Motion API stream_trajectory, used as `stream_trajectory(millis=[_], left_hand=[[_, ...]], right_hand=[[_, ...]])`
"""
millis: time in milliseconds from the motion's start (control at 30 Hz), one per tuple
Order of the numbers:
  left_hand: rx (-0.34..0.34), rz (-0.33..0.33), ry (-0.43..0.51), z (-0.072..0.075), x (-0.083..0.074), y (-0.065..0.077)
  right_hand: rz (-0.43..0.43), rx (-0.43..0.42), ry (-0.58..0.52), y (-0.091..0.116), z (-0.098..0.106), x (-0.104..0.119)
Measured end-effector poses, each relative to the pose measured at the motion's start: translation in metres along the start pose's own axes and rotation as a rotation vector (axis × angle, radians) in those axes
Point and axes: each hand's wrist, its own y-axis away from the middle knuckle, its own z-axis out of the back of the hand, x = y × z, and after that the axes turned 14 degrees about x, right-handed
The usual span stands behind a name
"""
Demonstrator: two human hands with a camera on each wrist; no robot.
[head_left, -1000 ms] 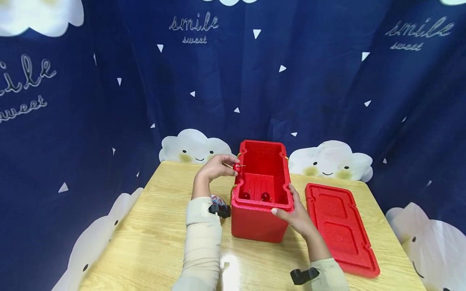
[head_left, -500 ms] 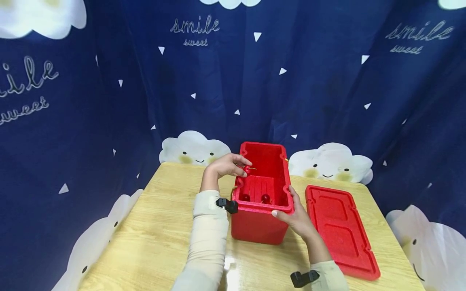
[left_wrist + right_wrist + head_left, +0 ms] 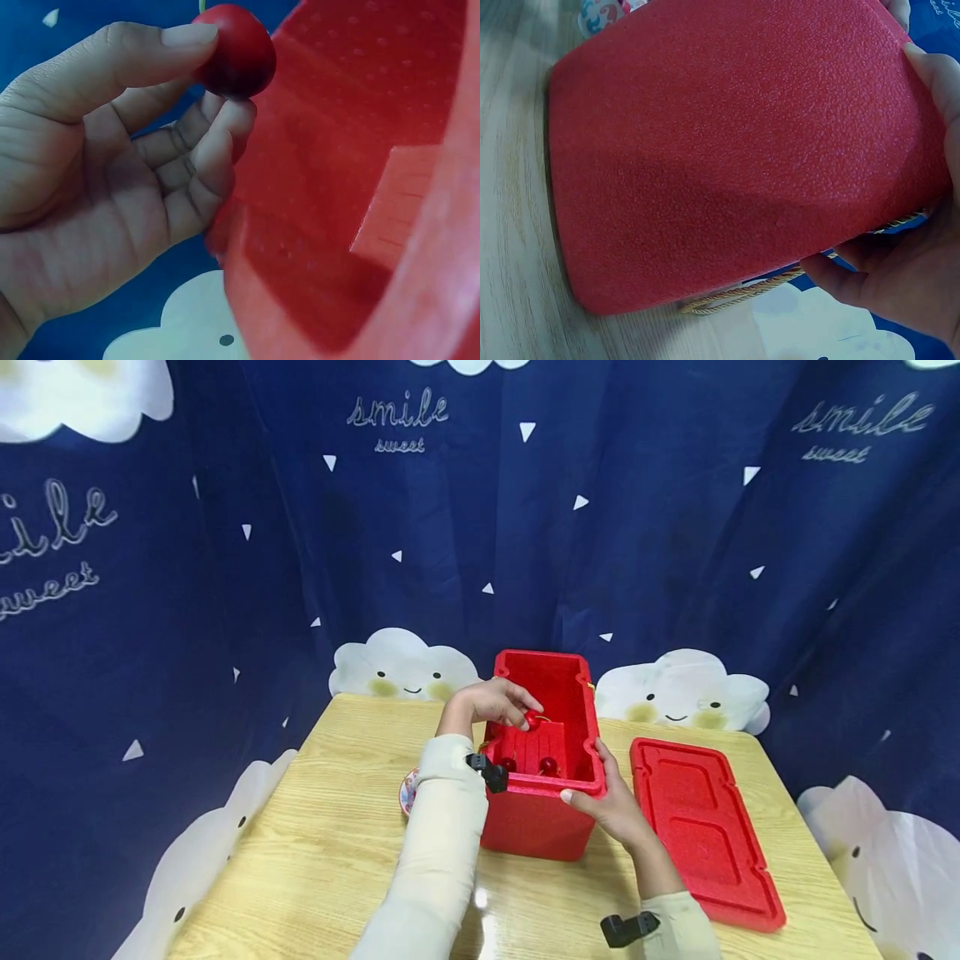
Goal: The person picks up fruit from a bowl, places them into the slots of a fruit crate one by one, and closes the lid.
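Observation:
A red foam box (image 3: 536,827) stands open on the wooden table (image 3: 315,852). My left hand (image 3: 498,702) is over its open top and pinches a small red cherry (image 3: 532,720) between thumb and fingers; the left wrist view shows the cherry (image 3: 238,51) at my fingertips beside the box's inner wall (image 3: 352,172). Two more cherries (image 3: 548,766) lie on the box floor. My right hand (image 3: 611,797) grips the box's near right corner, thumb on the rim; the right wrist view shows the box's outer wall (image 3: 735,142) with my fingers (image 3: 930,67) wrapped on its edge.
The box's red lid (image 3: 701,831) lies flat on the table to the right. A small patterned dish (image 3: 408,789) peeks out left of my left forearm. A gold cord (image 3: 765,289) hangs on the box. A dark blue curtain (image 3: 225,568) surrounds the table.
My left hand carried the cherry rightward from the box's left rim to over the box's inside and slightly lower. The right hand stayed on the box corner.

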Motion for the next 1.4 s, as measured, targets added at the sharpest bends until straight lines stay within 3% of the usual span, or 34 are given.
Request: stream_trajectory(millis=[133, 433, 600, 733, 1133, 1400], left_hand=[[0.047, 0.032, -0.007, -0.002, -0.004, -0.008], [0.109, 0.091, 0.085, -0.007, -0.005, -0.020], [0.107, 0.101, 0.098, -0.009, -0.005, -0.022], [0.091, 0.072, 0.061, -0.010, -0.003, -0.020], [-0.171, -0.065, -0.079, -0.020, 0.005, 0.019], [-0.326, -0.171, -0.063, -0.034, 0.022, 0.039]], right_hand=[[-0.001, 0.004, -0.012, 0.000, 0.000, 0.000], [-0.008, -0.009, 0.005, 0.001, 0.000, 0.001], [-0.003, -0.012, -0.004, 0.002, 0.001, 0.000], [-0.021, -0.012, -0.001, 0.002, 0.002, -0.001], [-0.048, -0.011, 0.013, 0.001, 0.001, 0.004], [-0.047, -0.024, 0.021, 0.001, 0.000, 0.003]])
